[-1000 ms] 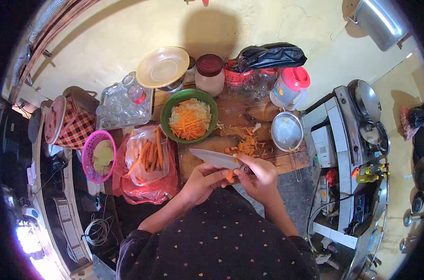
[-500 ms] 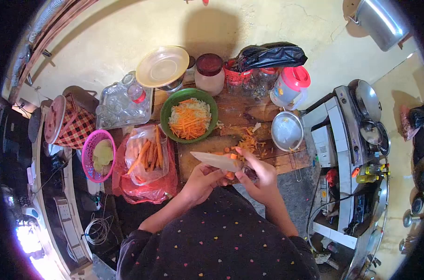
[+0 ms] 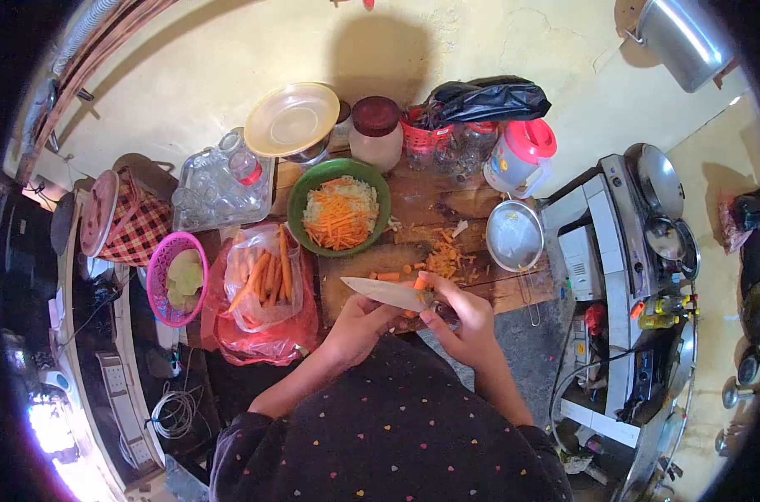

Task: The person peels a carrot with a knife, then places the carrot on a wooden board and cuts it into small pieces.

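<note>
In the head view, a kitchen knife (image 3: pixel 386 292) lies crosswise before me, its blade tip pointing left. My right hand (image 3: pixel 464 326) is closed around its handle end, with an orange carrot piece (image 3: pixel 420 284) by the fingertips. My left hand (image 3: pixel 356 329) is closed at the lower edge of the blade; what its fingers hold is hidden. Below both hands is a cutting board (image 3: pixel 338 268) with cut carrot pieces (image 3: pixel 386 276). Carrot peelings (image 3: pixel 449 258) are scattered to the right. A green bowl (image 3: pixel 293 219) behind the board holds carrot strips and pale shreds.
Whole carrots (image 3: pixel 267 276) lie in a plastic bag over a red bag (image 3: pixel 305 335). Left of them stands a pink basket (image 3: pixel 152 284). A strainer (image 3: pixel 515 236) rests at the table's right. Behind are a glass tray (image 3: pixel 204 222), a jar (image 3: pixel 375 138) and a pitcher (image 3: pixel 518 159).
The knife blade has tilted and dropped slightly, showing more of the carrot pieces behind it. My left hand has shifted a little left and down. My right hand has moved slightly.
</note>
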The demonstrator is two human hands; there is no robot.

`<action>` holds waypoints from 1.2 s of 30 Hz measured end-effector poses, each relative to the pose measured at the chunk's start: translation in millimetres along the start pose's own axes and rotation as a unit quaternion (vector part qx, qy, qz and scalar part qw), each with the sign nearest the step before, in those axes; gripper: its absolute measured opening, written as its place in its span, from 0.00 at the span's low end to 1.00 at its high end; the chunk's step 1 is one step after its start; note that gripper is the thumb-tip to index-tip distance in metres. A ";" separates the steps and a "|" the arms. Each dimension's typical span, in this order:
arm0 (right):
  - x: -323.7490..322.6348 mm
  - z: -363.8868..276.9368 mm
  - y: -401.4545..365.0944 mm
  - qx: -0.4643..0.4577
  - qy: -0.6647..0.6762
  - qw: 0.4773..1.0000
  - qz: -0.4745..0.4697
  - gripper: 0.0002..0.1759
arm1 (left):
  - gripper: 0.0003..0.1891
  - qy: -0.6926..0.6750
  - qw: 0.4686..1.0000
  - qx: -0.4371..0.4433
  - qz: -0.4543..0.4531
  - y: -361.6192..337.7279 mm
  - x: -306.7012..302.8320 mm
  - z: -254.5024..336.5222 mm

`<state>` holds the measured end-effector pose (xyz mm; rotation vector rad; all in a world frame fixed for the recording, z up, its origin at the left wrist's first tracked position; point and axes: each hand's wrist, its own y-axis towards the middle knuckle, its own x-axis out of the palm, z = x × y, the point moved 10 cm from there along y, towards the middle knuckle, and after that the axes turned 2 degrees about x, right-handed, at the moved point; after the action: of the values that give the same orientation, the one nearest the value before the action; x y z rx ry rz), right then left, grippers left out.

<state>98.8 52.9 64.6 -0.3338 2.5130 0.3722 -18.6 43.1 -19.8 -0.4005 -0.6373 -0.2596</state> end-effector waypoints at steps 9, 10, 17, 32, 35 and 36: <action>-4.3 -5.2 -1.5 -0.033 -0.077 0.996 0.028 0.22 | 0.16 0.141 0.988 0.064 0.014 -1.4 3.9 17.8; -4.8 -5.6 -1.9 -0.037 -0.079 0.996 0.034 0.22 | 0.17 0.141 0.987 0.079 0.015 -2.3 6.6 21.3; -5.0 -4.8 -3.0 -0.049 -0.084 0.994 0.053 0.22 | 0.16 0.166 0.983 0.075 0.017 -3.4 4.1 21.1; -30.3 52.1 -10.4 0.123 0.052 0.969 0.207 0.18 | 0.16 0.091 0.995 0.019 0.024 -0.1 2.1 10.5; -34.8 84.4 -16.1 0.223 0.075 0.952 0.195 0.23 | 0.18 -0.009 0.999 -0.035 0.004 0.3 2.6 1.9; -35.9 85.6 -14.9 0.202 0.050 0.959 0.190 0.24 | 0.18 -0.018 0.999 -0.036 0.004 0.6 1.6 2.3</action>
<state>175.4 73.1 13.9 0.3033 2.6696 -0.0240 -18.3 44.5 -17.3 -0.4769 -0.6637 -0.2690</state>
